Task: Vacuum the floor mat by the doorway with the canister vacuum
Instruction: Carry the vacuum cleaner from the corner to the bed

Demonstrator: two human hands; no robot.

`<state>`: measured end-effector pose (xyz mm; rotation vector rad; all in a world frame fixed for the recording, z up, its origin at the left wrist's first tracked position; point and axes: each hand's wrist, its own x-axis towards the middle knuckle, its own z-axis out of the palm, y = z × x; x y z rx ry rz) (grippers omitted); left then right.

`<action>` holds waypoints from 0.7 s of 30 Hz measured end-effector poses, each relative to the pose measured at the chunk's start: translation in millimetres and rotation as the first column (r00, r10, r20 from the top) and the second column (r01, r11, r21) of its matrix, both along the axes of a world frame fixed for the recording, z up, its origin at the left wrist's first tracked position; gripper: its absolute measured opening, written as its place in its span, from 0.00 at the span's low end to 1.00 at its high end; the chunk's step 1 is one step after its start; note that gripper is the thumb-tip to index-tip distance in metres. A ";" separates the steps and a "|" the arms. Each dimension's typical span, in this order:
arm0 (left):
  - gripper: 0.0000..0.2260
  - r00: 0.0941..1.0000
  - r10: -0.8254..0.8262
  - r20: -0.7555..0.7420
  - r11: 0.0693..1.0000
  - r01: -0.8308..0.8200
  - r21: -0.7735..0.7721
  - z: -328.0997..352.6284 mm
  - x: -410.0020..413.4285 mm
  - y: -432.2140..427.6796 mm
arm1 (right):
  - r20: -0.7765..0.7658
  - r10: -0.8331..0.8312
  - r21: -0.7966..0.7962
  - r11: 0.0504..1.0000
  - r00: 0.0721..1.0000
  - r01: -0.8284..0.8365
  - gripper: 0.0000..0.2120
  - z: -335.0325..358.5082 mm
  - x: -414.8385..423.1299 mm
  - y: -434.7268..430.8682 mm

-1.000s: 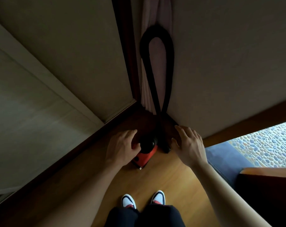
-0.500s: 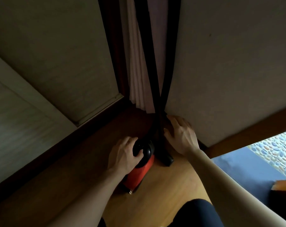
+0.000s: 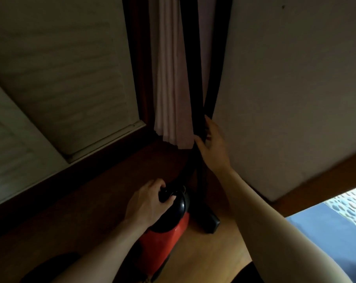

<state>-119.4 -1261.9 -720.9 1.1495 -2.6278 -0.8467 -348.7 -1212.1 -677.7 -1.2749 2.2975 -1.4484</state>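
Two bare hands are on a small canister vacuum with a red body (image 3: 165, 240) and a shiny black round top (image 3: 180, 207); it stands on the light brown wooden floor (image 3: 203, 260), close to a dark corner. The left hand (image 3: 148, 203) holds the black handle on top of the vacuum; its fingers are curled over the handle and the thumb is tucked against the black top. The right hand (image 3: 211, 148) is higher up; its fingers and thumb are bent round the long black hose (image 3: 190, 58), at the spot where two runs of the hose come together. Both runs go up out of the picture. A black nozzle piece (image 3: 210, 222) sits on the wooden floor just beside the red body, on its right.

The flat blue floor mat (image 3: 324, 231) lies in the bottom right corner, past the right arm; the vacuum and the nozzle piece are not on it. A bit of pebble ground (image 3: 352, 199) shows beyond the mat.

A pale pink folded curtain (image 3: 169, 88) hangs behind the hose; a plain white wall (image 3: 285, 99) is on the right; a pale slatted door (image 3: 60, 78) is on the left.
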 end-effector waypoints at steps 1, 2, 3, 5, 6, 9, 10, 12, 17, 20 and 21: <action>0.15 0.999 0.034 -0.019 0.997 -0.033 0.064 -5.3 -1.1 -0.5 | 0.051 0.015 -0.028 1.000 0.999 -0.014 0.30 -3.2 -3.4 -3.4; 0.14 0.996 0.077 -0.037 0.988 -0.071 0.138 -9.8 -2.8 -1.0 | 0.092 0.028 -0.048 0.999 0.995 -0.024 0.30 -4.5 -5.3 -5.8; 0.13 0.992 0.114 -0.050 0.972 -0.101 0.210 -13.8 -4.3 -1.3 | 0.127 0.043 -0.059 0.998 0.991 -0.036 0.30 -4.9 -5.7 -7.7; 0.11 0.982 0.161 -0.097 0.930 -0.118 0.348 -19.8 -6.9 1.0 | 0.183 0.075 -0.094 0.994 0.980 -0.058 0.29 -7.9 -5.1 -10.4; 0.09 0.976 0.177 -0.129 0.908 -0.112 0.403 -20.8 -7.8 2.5 | 0.210 0.080 -0.118 0.991 0.974 -0.056 0.28 -10.0 -3.7 -11.8; 0.08 0.961 0.195 -0.194 0.898 -0.096 0.428 -26.0 -9.6 5.5 | 0.282 0.055 -0.163 0.987 0.958 -0.009 0.22 -11.1 5.1 -12.4; 0.09 0.960 0.198 -0.197 0.908 -0.104 0.407 -28.3 -9.8 5.8 | 0.300 0.055 -0.176 0.984 0.952 -0.002 0.21 -9.7 7.9 -12.5; 0.10 0.966 0.182 -0.182 0.935 -0.113 0.337 -32.3 -11.3 4.6 | 0.323 0.079 -0.211 0.977 0.943 -0.010 0.18 -5.2 12.8 -12.0; 0.13 0.982 0.149 -0.116 0.954 -0.112 0.278 -38.6 -13.3 3.5 | 0.305 0.156 -0.254 0.964 0.940 -0.077 0.15 -1.6 26.3 -10.3; 0.13 0.986 0.138 -0.089 0.954 -0.109 0.279 -37.2 -13.9 1.8 | 0.286 0.173 -0.262 0.960 0.943 -0.096 0.14 -0.5 31.5 -10.1; 0.14 0.988 0.128 -0.085 0.956 -0.100 0.274 -36.7 -13.4 1.6 | 0.280 0.171 -0.260 0.961 0.945 -0.097 0.14 -0.2 33.1 -9.4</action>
